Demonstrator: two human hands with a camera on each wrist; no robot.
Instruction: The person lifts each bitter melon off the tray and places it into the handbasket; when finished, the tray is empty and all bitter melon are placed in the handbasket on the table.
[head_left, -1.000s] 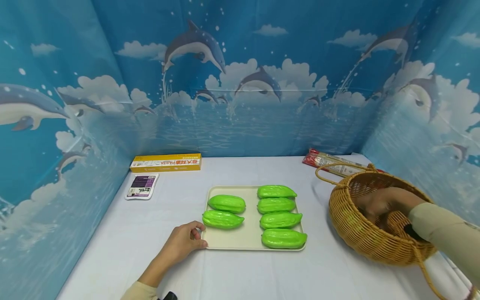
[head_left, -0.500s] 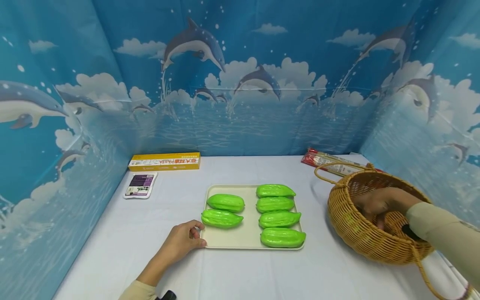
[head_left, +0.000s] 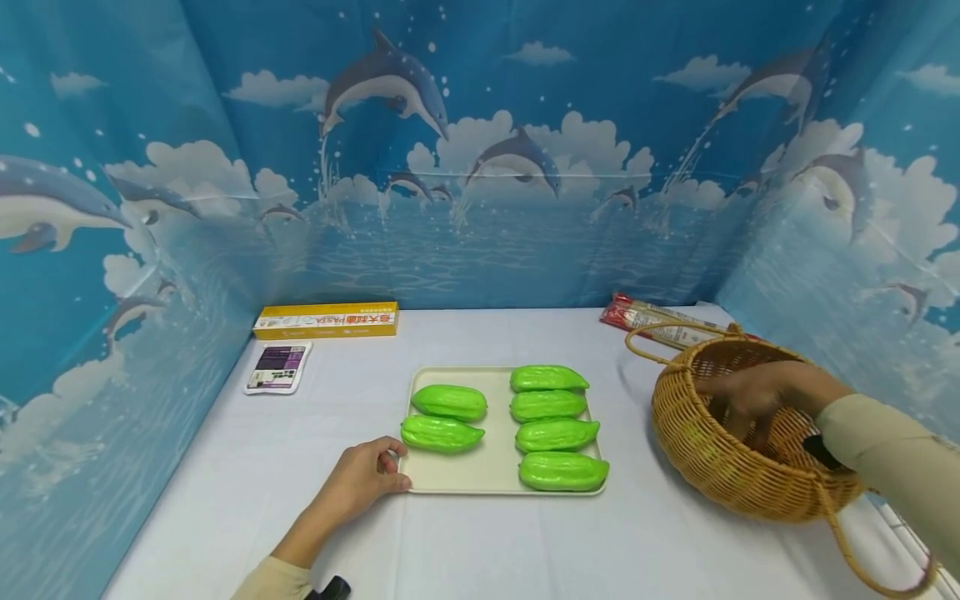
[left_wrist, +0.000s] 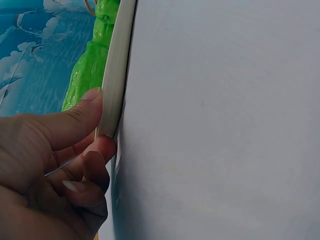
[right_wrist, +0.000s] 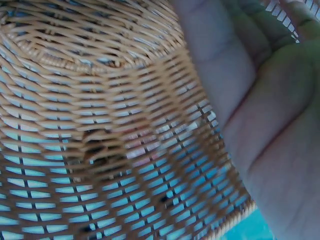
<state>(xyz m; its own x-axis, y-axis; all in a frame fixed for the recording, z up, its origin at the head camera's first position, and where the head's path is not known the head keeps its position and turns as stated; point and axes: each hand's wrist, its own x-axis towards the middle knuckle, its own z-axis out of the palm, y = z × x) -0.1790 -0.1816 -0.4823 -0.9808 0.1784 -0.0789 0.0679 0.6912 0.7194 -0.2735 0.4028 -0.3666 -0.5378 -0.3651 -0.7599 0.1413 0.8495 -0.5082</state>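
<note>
L hand (head_left: 360, 479) pinches the tray (head_left: 465, 475) corner w/ gourds (head_left: 558, 433) just beyond it; R hand (head_left: 757, 396), fingers relaxed, sits inside the basket (head_left: 705, 462).

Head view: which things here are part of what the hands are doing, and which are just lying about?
In hand: tray, pinched by left hand; six green gourds; wicker basket, right hand inside.

Lying about: yellow box; purple packet; red-and-white packet.
</note>
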